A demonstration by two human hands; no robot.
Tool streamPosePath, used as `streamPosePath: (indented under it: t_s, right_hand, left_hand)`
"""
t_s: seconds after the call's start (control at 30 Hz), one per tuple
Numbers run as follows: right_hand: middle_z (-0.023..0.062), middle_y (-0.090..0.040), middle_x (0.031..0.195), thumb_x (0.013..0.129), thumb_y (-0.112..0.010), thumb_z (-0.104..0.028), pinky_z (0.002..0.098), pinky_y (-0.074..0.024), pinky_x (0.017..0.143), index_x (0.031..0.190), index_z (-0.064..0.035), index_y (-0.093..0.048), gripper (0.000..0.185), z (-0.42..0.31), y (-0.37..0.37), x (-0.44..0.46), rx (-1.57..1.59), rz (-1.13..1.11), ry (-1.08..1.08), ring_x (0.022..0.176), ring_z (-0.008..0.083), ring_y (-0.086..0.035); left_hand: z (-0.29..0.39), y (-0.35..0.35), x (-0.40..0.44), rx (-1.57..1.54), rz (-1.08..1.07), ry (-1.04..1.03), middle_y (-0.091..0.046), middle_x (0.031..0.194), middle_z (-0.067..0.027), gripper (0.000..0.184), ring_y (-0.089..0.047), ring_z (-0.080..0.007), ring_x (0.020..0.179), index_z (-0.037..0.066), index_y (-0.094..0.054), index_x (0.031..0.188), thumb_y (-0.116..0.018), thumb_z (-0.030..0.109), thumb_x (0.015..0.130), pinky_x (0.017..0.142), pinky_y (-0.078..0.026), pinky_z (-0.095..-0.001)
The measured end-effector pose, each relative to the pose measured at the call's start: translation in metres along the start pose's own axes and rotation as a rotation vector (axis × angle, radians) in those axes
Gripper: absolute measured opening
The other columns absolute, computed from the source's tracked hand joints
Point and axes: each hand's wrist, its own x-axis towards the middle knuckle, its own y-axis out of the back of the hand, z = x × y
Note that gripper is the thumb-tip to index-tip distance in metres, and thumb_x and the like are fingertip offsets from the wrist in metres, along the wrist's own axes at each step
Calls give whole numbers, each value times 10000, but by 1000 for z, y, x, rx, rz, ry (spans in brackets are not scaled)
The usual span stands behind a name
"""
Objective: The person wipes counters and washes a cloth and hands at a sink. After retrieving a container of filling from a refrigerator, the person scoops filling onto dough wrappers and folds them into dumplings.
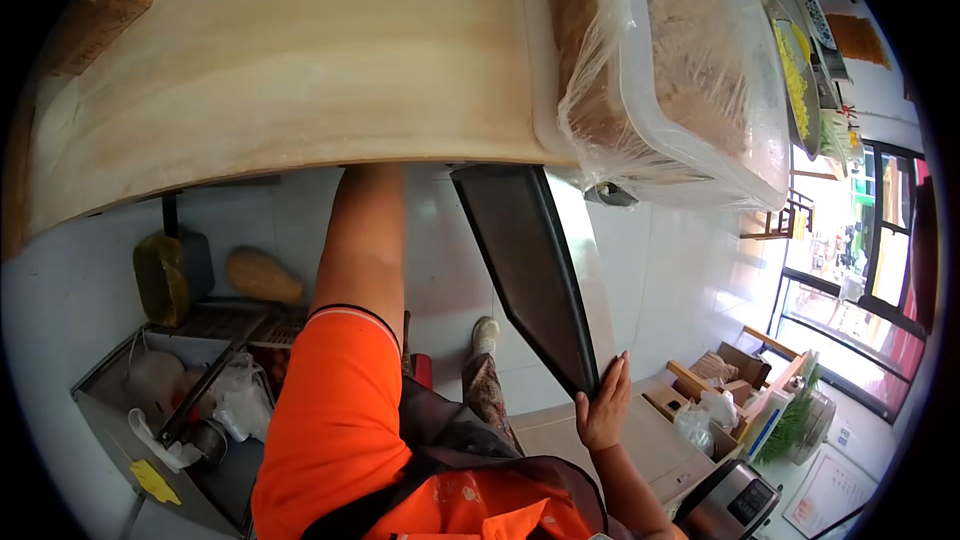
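My left arm, in an orange sleeve, reaches down beneath the front edge of the wooden worktop [300, 80]. The worktop hides its hand. To the right of that arm, a dark door panel with a black frame [530, 270] stands swung out below the worktop. My right hand [605, 410] grips the outer lower corner of this door, thumb on one side of the edge and fingers along the other. What lies behind the worktop's edge, near the hidden hand, does not show.
A plastic-wrapped clear tub [690, 80] stands at the worktop's right end. At lower left are a metal rack [210, 320], a squash [262, 275] and a cut green-rimmed gourd [162, 280]. A steel appliance [728, 502] and a wooden box [690, 390] sit at lower right.
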Motion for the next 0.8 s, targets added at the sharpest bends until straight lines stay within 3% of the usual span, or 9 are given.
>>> streamPosePath:
  t_s: [0.17, 0.2, 0.33, 0.43, 0.47, 0.57, 0.8]
  right_hand:
    - [340, -225, 1497, 895, -530, -292, 542, -283, 1069, 1477, 71, -168, 776, 4, 0, 7, -32, 39, 51, 1296, 509, -336]
    - [311, -208, 1519, 881, -549, -278, 523, -227, 1122, 1502, 47, -114, 825, 4, 3, 7, -12, 2, 29, 1360, 482, -280]
    - [316, -209, 1514, 881, -550, -276, 523, -221, 1123, 1501, 51, -113, 826, 13, 8, 12, -21, -17, 45, 1361, 483, -276]
    - [320, -205, 1512, 882, -550, -280, 523, -222, 1123, 1501, 52, -112, 827, 20, 12, 15, -21, -37, 69, 1360, 483, -274]
    - [322, -205, 1511, 889, -546, -284, 522, -225, 1122, 1502, 50, -110, 823, 23, 13, 16, -27, -34, 90, 1359, 483, -275]
    - [322, -208, 1509, 900, -538, -289, 519, -229, 1121, 1503, 49, -102, 818, 31, 15, 17, -44, -43, 109, 1358, 481, -277]
    - [323, -192, 1511, 941, -505, -354, 529, -258, 1102, 1500, 58, -91, 808, 46, 9, 14, -61, -26, 221, 1346, 493, -283]
  left_hand:
    - [7, -1, -14, -4, -8, -44, -503, 1282, -175, 493, -537, -330, 1135, 2, -427, 1330, -582, 270, 947, 873, -549, -515]
    - [10, -3, -22, -3, -9, -51, -501, 1283, -177, 493, -537, -328, 1133, 0, -424, 1331, -581, 266, 947, 871, -552, -514]
    - [16, 3, -73, 13, 21, -86, -495, 1287, -182, 492, -539, -320, 1123, -6, -415, 1336, -580, 249, 948, 863, -560, -510]
    - [-15, 44, -134, 0, 51, -143, -491, 1290, -186, 492, -541, -313, 1116, -10, -409, 1340, -578, 237, 949, 857, -566, -507]
    - [-32, 64, -147, -34, 41, -194, -517, 1198, -190, 433, -576, -295, 987, -30, -430, 1291, -582, 165, 936, 797, -602, -483]
    - [-85, 143, -153, 16, 89, -207, -532, 1082, -156, 383, -588, -272, 869, -36, -459, 1229, -588, 165, 930, 764, -609, -470]
    - [-113, 203, -285, -46, 221, -270, -528, 991, -128, 278, -594, -261, 819, -52, -497, 1096, -584, 151, 927, 747, -612, -473]
